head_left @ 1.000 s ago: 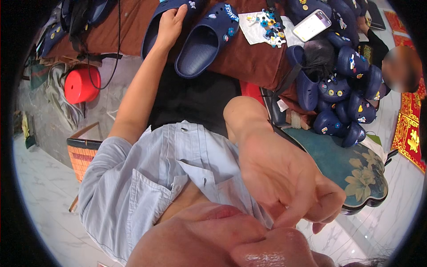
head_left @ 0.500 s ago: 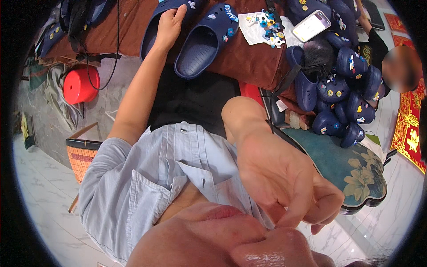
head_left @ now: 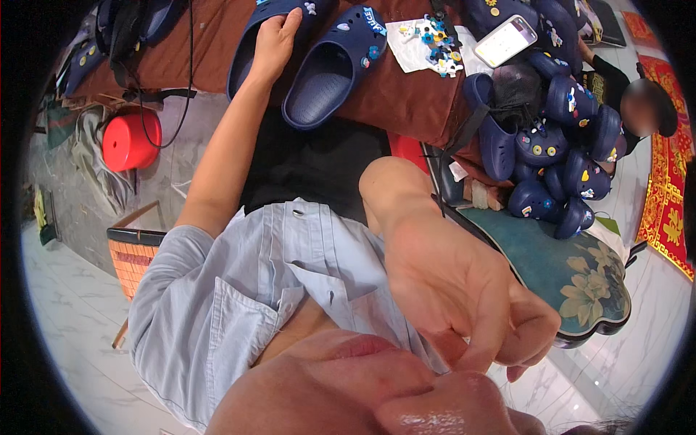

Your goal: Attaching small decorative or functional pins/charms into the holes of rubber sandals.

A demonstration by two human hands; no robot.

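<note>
One navy foam clog point(head_left: 249, 51) sits at the table's point(head_left: 409, 94) near edge, left hand point(head_left: 275, 47) clamped on its upper; I can't tell if the right hand point(head_left: 460, 290) grips. Probably light, springy: I'd pinch there.

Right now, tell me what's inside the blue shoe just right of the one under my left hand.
Toward the heel, that blue shoe shows only its bare insole. Its charm-dotted upper covers the toe end, so what is in there cannot be seen.
</note>
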